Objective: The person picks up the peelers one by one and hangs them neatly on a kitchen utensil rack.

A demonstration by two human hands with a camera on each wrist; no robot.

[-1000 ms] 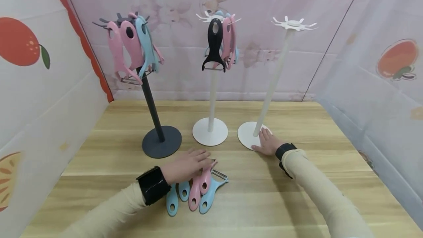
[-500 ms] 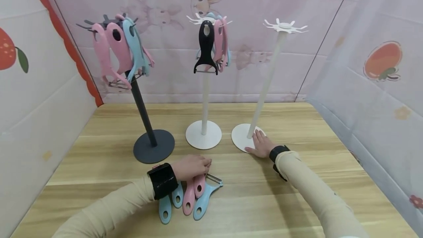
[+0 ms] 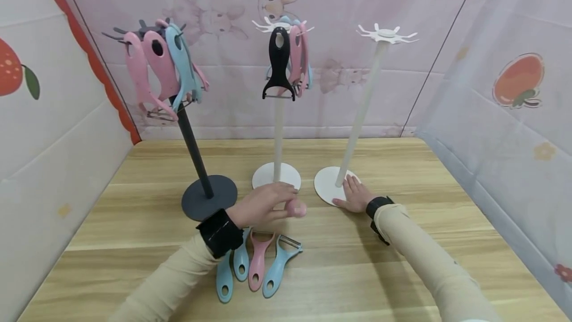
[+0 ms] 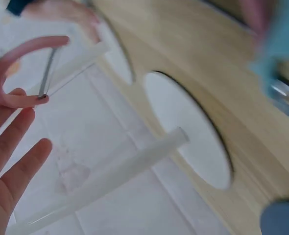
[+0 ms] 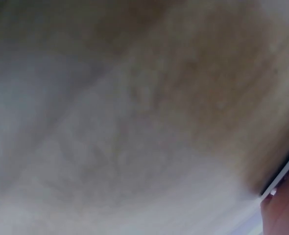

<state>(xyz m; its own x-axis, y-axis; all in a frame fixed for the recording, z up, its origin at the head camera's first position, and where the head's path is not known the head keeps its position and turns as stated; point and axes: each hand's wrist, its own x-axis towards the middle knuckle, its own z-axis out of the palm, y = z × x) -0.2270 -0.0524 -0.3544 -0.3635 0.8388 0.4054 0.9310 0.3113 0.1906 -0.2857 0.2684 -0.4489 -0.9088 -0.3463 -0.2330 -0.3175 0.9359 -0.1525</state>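
A person's left hand [image 3: 263, 205] is raised just above the wooden counter [image 3: 402, 262], its grip clamped on a pink peeler [image 3: 296, 208]: the rounded handle end pokes out past the fingertips. In the left wrist view the peeler's forked head and thin metal blade [image 4: 45, 73] stand above the fingers [image 4: 17, 147], which look fairly loose there. Directly below this grip, four more peelers [image 3: 254, 265], pink and blue, lie side by side on the counter.

The right hand [image 3: 355, 195] lies flat, fingers straight and apart, pressing on the round base of the empty white stand [image 3: 326, 185], whose pronged top [image 3: 387, 34] has no peelers. Beyond the left grip stand a second white stand [image 3: 277, 175] and a dark grey stand [image 3: 209, 195], both hung with peelers.

Judging from this, hanging goes best with the handle hole kept uncovered, fingers off the blade, and the base held down so the pole does not tip.
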